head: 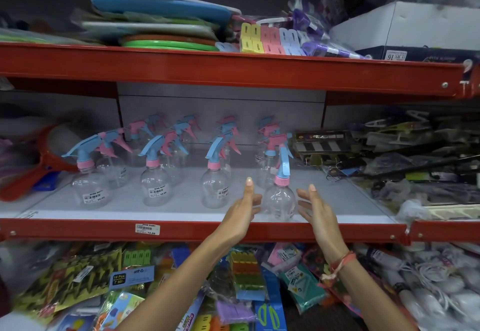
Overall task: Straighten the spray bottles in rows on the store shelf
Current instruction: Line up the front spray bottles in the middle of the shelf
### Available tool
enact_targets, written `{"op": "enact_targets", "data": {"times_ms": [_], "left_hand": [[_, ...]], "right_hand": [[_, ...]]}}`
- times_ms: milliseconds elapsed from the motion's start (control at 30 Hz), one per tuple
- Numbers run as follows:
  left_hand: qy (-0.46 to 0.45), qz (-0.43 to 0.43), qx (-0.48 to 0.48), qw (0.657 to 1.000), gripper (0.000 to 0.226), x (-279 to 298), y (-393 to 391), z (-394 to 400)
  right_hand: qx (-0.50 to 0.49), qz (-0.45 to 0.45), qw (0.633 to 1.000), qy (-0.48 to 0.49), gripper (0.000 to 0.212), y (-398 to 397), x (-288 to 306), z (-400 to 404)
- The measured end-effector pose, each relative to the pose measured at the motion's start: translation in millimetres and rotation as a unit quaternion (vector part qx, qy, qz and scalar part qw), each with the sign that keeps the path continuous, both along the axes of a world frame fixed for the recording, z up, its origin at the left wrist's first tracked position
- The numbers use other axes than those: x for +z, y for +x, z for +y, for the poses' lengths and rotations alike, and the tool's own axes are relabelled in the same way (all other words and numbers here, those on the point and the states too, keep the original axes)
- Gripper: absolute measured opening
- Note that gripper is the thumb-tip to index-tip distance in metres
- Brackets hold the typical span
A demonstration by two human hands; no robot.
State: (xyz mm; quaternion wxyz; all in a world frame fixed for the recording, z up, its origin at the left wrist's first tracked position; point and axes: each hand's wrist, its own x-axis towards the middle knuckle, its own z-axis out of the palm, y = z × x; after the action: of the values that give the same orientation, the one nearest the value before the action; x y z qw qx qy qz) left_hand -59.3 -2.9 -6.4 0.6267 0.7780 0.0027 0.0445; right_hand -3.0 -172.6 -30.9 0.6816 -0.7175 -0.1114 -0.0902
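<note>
Hovering either side of one clear spray bottle [280, 200], the left hand [242, 210] and right hand [315, 210] are spread apart, fingers loose, maybe brushing it, can't tell. That bottle sits between the grips at the shelf [181, 229] front edge; other spray bottles [155, 172] stand in rows off to the left and behind.
</note>
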Motion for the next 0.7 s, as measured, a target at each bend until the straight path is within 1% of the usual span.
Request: {"op": "enact_targets", "data": {"times_ms": [100,133,200,267,367,467,500,567,633,700], "left_hand": [[-0.009,-0.045,0.050,0.998,0.086,-1.4,-1.2,10.3],[-0.019,-0.062,0.073,0.995,0.080,-1.7,-1.2,16.1],[-0.044,-0.088,0.124,0.987,0.064,-2.7,-0.3,30.5],[-0.055,-0.102,0.177,0.977,0.054,-4.0,1.3,47.7],[-0.057,-0.106,0.232,0.965,0.054,-5.2,5.0,73.3],[-0.057,-0.092,0.257,0.960,0.050,-3.4,13.0,94.6],[-0.055,-0.084,0.253,0.962,0.052,-1.2,16.3,99.4],[-0.049,-0.055,0.231,0.970,0.066,4.0,21.5,106.4],[-0.047,-0.018,0.198,0.979,0.085,9.1,22.5,107.9],[-0.054,0.000,0.180,0.982,0.104,14.3,21.3,105.1]], "right_hand": [[-0.067,-0.094,0.993,-0.007,0.045,-16.0,1.3,12.0],[-0.068,-0.125,0.990,-0.004,0.042,-20.6,1.9,17.7],[-0.038,-0.158,0.987,0.012,0.042,-25.5,3.6,31.7],[0.007,-0.156,0.987,0.023,0.044,-25.7,6.7,49.1],[0.081,-0.105,0.991,0.025,0.048,-20.8,10.5,79.6],[0.098,-0.054,0.994,0.000,0.043,-10.4,9.0,110.2],[0.088,-0.040,0.995,-0.006,0.042,-4.9,8.2,117.7],[0.072,-0.001,0.997,-0.023,0.047,6.2,9.4,130.1],[0.064,0.032,0.996,-0.047,0.057,14.2,12.0,136.9],[0.067,0.049,0.995,-0.063,0.062,18.3,14.6,138.8]]}}
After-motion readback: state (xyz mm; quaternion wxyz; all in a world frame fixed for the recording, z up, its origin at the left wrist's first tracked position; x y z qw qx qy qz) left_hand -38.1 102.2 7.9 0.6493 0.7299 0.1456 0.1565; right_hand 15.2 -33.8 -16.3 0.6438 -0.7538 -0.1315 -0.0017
